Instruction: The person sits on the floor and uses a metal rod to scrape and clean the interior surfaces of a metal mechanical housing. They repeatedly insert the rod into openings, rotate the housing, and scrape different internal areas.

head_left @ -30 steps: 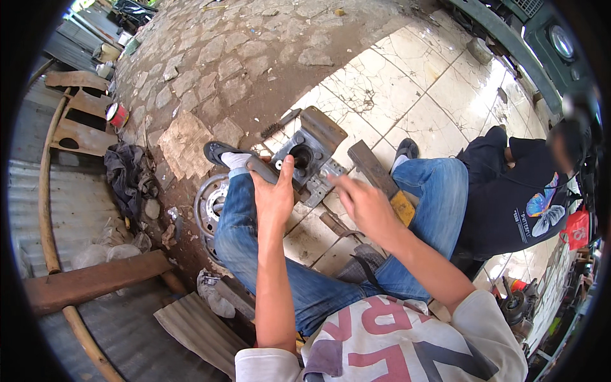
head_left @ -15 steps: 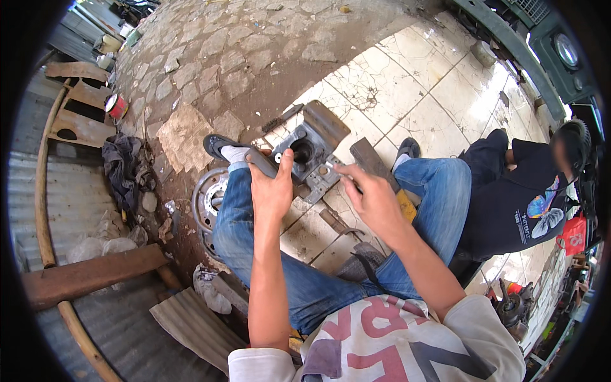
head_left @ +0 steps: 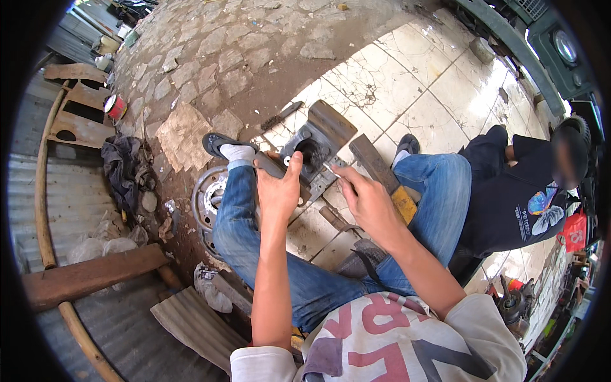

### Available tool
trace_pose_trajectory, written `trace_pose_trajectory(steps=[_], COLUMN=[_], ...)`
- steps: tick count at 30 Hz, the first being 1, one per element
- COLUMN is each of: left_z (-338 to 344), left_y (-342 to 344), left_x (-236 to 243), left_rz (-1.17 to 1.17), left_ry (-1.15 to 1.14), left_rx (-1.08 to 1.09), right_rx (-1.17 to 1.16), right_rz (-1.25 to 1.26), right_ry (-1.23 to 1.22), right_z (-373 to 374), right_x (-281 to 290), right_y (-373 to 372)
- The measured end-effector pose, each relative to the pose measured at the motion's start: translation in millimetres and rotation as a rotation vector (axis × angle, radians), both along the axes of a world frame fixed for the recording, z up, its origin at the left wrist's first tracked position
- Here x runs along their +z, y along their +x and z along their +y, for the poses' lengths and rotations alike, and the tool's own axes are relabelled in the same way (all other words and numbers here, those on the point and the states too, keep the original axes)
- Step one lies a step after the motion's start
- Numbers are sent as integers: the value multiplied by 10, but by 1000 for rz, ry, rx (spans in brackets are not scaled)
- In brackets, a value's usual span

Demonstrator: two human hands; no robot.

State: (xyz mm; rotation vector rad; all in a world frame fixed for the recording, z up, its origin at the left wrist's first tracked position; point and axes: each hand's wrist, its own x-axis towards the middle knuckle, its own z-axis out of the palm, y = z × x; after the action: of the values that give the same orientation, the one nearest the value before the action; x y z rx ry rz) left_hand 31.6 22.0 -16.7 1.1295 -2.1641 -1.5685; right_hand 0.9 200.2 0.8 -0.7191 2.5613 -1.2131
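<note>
Between my knees sits a grey cast metal housing [head_left: 298, 141] with a round dark opening in its middle. My left hand [head_left: 279, 190] is closed around the near-left side of this housing, thumb up beside the opening. My right hand [head_left: 368, 196] pinches a thin tool, whose pale tip [head_left: 328, 167] reaches the housing's flat flange at the right; the rest of the tool is hidden in my fingers. Against the housing's far side stands a curved, rusty brown metal piece [head_left: 331, 123]. A dark brush [head_left: 280, 118] lies on the tiles just beyond.
A dark bar [head_left: 370, 159] with a yellow piece [head_left: 405, 204] at its near end lies by my right knee. A wheel rim [head_left: 202, 202] rests beside my left leg. Another person in a dark shirt [head_left: 509, 213] is close on my right. Flattened cardboard [head_left: 183, 137] lies ahead left.
My left hand and the housing have shifted slightly right, and the housing has tilted a little. The brush beyond it shows more fully. My right hand keeps the tool at the flange.
</note>
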Motion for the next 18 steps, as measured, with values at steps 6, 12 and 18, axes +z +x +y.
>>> trace_pose_trajectory(steps=[6,12,18], left_z=[38,88,117], left_y=[-31,-58,-87], left_x=[-10,48,64], left_rz=[-7,-4,4], left_ry=[-43,-12,-113], left_rx=[-37,-28,-45], right_rx=[-25,-42,-62], right_rz=[81,152,173], right_ry=[-98,-49,48], right_z=[-26,-18,15], right_x=[-227,-198,-98], right_y=[76,59,11])
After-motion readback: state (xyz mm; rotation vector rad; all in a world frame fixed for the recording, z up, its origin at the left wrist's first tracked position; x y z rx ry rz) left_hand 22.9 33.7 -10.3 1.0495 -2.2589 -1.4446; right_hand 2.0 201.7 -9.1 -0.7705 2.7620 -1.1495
